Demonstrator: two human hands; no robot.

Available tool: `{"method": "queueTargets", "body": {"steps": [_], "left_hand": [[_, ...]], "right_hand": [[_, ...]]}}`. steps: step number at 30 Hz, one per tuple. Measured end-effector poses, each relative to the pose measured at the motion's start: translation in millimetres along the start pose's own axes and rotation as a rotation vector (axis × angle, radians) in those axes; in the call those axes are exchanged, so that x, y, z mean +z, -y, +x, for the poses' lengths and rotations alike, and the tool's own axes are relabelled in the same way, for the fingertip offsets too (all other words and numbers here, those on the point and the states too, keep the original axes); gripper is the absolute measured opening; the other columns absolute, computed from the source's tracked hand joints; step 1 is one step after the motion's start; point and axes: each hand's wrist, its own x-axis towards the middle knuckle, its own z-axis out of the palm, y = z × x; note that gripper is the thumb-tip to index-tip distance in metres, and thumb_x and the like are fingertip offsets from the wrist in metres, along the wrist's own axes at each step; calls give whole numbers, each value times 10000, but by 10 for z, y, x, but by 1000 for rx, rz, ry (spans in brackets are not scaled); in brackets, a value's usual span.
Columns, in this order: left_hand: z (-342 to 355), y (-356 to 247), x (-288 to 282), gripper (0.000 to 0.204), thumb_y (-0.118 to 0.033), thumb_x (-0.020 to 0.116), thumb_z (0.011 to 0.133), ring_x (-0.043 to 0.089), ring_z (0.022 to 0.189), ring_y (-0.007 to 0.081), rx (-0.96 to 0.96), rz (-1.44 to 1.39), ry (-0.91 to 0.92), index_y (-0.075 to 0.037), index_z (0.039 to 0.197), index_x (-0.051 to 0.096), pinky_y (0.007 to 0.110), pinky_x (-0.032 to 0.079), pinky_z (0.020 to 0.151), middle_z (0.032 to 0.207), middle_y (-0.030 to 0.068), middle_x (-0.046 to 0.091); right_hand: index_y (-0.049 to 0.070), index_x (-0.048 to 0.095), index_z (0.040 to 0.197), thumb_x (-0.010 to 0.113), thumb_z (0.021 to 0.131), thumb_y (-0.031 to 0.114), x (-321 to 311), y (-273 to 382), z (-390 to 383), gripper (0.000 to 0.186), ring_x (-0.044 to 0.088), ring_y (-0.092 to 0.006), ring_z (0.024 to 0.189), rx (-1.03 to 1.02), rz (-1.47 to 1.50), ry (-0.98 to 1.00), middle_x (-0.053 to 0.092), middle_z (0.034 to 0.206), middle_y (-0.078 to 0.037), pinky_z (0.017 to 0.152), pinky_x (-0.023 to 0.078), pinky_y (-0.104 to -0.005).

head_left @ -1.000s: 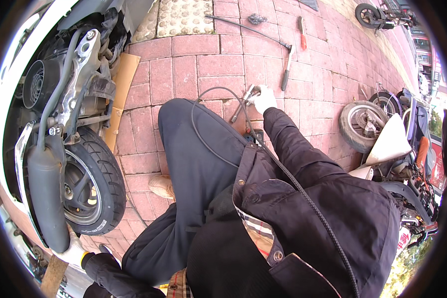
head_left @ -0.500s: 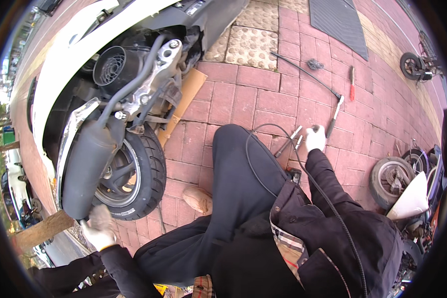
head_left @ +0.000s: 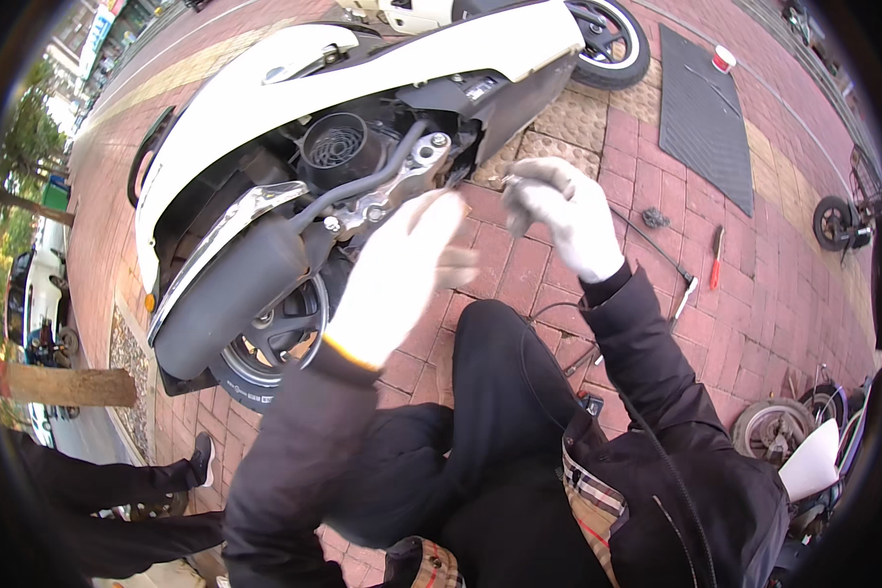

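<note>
Your white-gloved left hand (head_left: 402, 274), fingers apart, hovered before the white-and-black scooter (head_left: 335, 147), whose exposed side faced you, presumably for reach. Your white-gloved right hand (head_left: 566, 214) curled nearby, whether clamped on anything I couldn't tell. A red-and-white cup (head_left: 723, 60), contents unclear, stood by the ribbed grey mat (head_left: 698, 122).

Bright daylight, bowed edges, black corners, left fingers (head_left: 433, 218) blurred, perhaps overexposed.

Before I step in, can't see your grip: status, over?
Left hand open, blurred, hiding part of the scooter. Right hand raised, curled, contents unclear. Ratchet on the paving.
</note>
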Motion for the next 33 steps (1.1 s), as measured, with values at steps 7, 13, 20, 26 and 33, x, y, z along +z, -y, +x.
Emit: {"method": "queueTargets", "body": {"steps": [7, 13, 20, 26, 33], "left_hand": [[687, 267, 194, 364, -248, 600, 1103, 736, 917, 147, 118, 41, 206, 42, 1304, 689, 314, 642, 757, 1096, 95, 757], [1422, 492, 390, 309, -231, 653, 1075, 735, 718, 201, -3, 27, 117, 49, 1203, 628, 320, 620, 641, 962, 170, 763], [2175, 1193, 68, 291, -285, 717, 1039, 628, 543, 161, -142, 277, 140, 1, 1062, 669, 302, 478, 494, 773, 118, 719], [2609, 1634, -52, 298, -227, 610, 1091, 682, 637, 201, -210, 367, 204, 47, 1209, 606, 332, 559, 570, 892, 174, 730], [2835, 1983, 259, 331, -235, 623, 1091, 727, 731, 197, -217, 179, 126, 49, 1256, 577, 327, 614, 650, 1002, 170, 753]], "right_hand": [[-19, 722, 1187, 763, 984, 133, 457, 186, -79, 257, 760, -154, 947, -44, -564, -196, 798, 1068, -112, 877, 608, -314], [-17, 696, 1261, 772, 981, 215, -672, 204, -47, 371, 706, -155, 915, -37, -740, -474, 765, 1048, -101, 838, 568, -321], [-40, 691, 1277, 742, 1009, 199, -2224, 223, -722, 363, 636, -98, 746, 184, -692, -805, 719, 956, -48, 657, 531, -278], [-17, 733, 1187, 766, 957, 209, -3188, -50, -1621, 324, 679, -150, 724, 429, -975, -867, 752, 943, -106, 682, 545, -333], [28, 739, 1267, 814, 855, 325, -4182, -721, -2364, 514, 728, -344, 1165, 863, -1294, -842, 769, 1193, -212, 1023, 549, -432]]}}
